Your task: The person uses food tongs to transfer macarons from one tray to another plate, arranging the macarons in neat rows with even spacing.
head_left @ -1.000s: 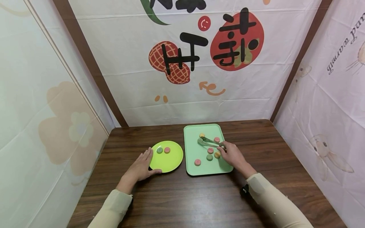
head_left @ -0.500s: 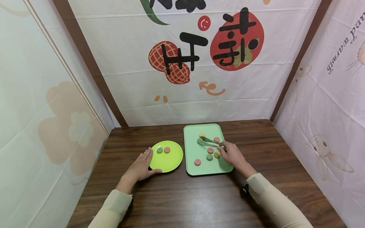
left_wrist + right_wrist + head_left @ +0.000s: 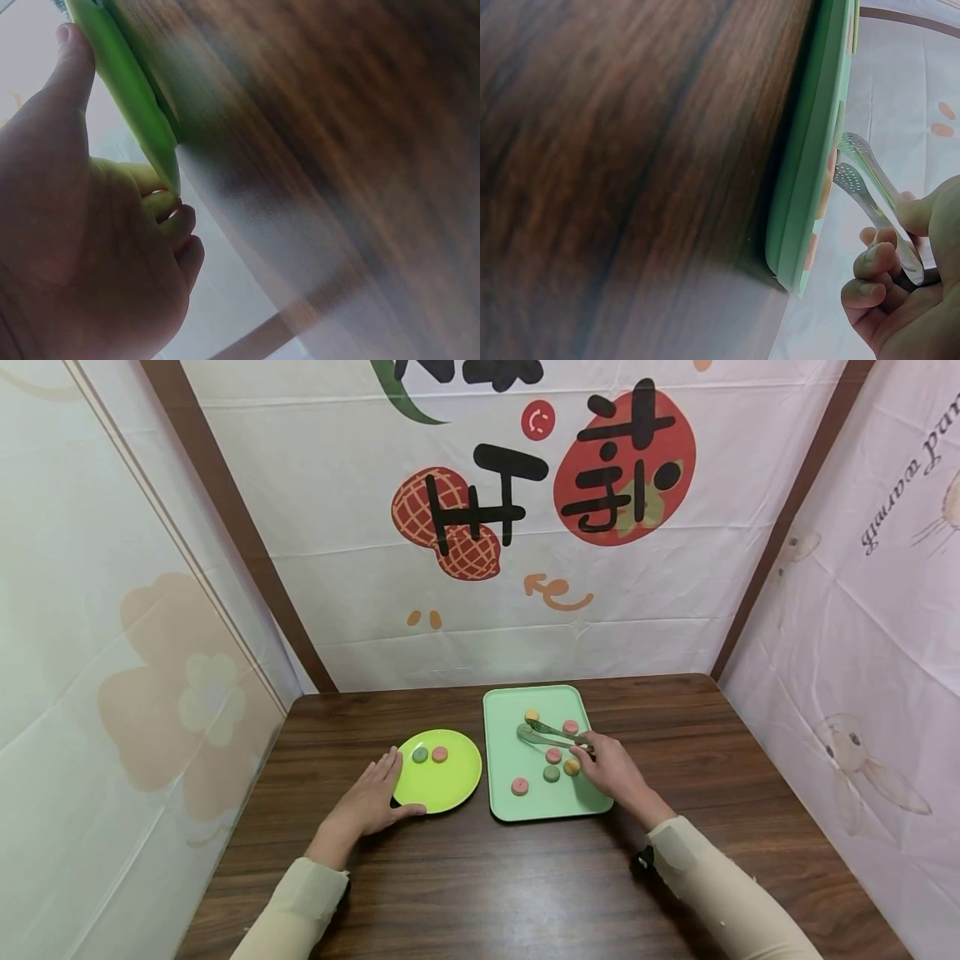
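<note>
My left hand (image 3: 372, 797) rests at the left rim of a lime-green plate (image 3: 442, 797), fingers along the edge, thumb at the near rim. A green macaron (image 3: 420, 755) and a pink macaron (image 3: 439, 754) lie on that plate. With thumb and fingers, my right hand (image 3: 617, 770) holds metal tongs (image 3: 874, 201) over a mint-green tray (image 3: 504, 807). The tongs' perforated tips are spread apart, close to a yellow macaron (image 3: 532, 716). Also on the tray are a green macaron (image 3: 551, 773), another yellow macaron (image 3: 572, 767), and pink macarons (image 3: 520, 787).
Plate and tray stand side by side on a dark wooden table (image 3: 480, 885), with a narrow gap between them. A printed white cloth (image 3: 360, 610) hangs behind the table, and more cloth flanks both sides.
The tongs' near arm has shifted very slightly left, so the tips are a little wider apart. Both hands, the plate, tray and macarons stay where they were.
</note>
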`<state>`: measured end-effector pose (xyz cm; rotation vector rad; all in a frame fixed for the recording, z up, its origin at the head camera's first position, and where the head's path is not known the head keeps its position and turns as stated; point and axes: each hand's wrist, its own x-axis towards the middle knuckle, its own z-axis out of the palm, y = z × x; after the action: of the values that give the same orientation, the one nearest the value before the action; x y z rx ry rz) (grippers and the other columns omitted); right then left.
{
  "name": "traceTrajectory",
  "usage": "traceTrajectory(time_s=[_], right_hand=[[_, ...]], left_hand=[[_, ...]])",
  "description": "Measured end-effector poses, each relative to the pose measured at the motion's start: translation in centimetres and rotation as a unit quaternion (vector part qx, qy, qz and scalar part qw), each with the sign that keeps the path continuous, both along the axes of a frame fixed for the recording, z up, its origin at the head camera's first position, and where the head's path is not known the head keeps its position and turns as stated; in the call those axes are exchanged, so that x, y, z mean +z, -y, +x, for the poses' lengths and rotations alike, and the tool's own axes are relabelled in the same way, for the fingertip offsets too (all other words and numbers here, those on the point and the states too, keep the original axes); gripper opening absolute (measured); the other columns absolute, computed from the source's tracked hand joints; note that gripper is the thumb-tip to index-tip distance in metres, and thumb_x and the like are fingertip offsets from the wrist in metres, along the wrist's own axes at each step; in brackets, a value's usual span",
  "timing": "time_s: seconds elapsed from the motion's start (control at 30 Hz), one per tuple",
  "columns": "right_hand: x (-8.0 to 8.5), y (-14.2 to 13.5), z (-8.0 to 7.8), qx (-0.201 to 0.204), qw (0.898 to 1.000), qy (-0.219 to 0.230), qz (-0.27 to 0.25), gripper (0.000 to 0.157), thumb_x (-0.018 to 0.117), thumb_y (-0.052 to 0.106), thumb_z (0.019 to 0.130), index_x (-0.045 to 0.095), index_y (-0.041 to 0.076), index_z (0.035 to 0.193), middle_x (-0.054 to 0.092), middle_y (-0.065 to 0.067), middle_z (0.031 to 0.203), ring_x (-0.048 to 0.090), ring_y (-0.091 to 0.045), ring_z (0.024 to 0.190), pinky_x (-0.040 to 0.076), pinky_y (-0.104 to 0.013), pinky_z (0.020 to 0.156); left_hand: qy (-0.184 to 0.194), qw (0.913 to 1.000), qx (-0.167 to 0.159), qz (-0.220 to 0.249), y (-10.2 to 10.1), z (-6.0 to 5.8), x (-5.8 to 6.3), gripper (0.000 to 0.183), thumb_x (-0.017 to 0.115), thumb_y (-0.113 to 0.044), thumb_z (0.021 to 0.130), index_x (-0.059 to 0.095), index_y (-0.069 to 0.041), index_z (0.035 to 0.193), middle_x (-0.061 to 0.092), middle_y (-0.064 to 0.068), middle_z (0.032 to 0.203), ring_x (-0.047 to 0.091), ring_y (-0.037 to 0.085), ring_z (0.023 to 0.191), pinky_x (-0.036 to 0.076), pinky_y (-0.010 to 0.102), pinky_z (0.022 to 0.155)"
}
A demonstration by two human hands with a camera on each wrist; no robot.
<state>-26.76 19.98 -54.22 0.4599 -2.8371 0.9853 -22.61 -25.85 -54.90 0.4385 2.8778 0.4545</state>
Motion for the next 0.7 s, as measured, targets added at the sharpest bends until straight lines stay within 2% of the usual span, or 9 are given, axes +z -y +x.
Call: traceTrajectory(time_s=[0.23, 0.47, 0.7], right_hand=[[-0.03, 0.12, 0.14, 0.003, 1.000, -0.009, -0.003, 0.034, 0.067, 0.026, 0.110, 0.072, 0.000, 0.131, 0.077, -0.012, 0.106, 0.073, -0.022, 0.087, 0.061, -0.044, 0.070], [0.07, 0.48, 0.27, 0.006, 1.000, -0.016, -0.007, 0.037, 0.067, 0.024, 0.109, 0.070, 0.001, 0.138, 0.076, -0.016, 0.116, 0.075, -0.029, 0.098, 0.064, -0.048, 0.078], [-0.01, 0.77, 0.35, 0.015, 1.000, -0.014, -0.010, 0.036, 0.067, 0.025, 0.109, 0.070, 0.000, 0.136, 0.077, -0.016, 0.115, 0.076, -0.028, 0.097, 0.064, -0.046, 0.077]], left_hand=[[0.002, 1.0000, 0.000, -0.005, -0.05, 0.01, 0.09, 0.121, 0.067, -0.072, 0.096, 0.014, 0.009, 0.168, 0.011, 0.028, 0.177, 0.016, 0.042, 0.164, 0.015, 0.056, 0.134], [0.004, 1.0000, 0.001, -0.004, -0.02, -0.08, -0.03, 0.122, 0.066, -0.073, 0.095, 0.014, 0.008, 0.168, 0.011, 0.027, 0.177, 0.016, 0.042, 0.164, 0.015, 0.055, 0.134], [0.003, 1.0000, -0.001, -0.009, 0.02, -0.15, -0.07, 0.122, 0.066, -0.074, 0.095, 0.014, 0.008, 0.168, 0.011, 0.028, 0.177, 0.016, 0.042, 0.164, 0.016, 0.055, 0.134]])
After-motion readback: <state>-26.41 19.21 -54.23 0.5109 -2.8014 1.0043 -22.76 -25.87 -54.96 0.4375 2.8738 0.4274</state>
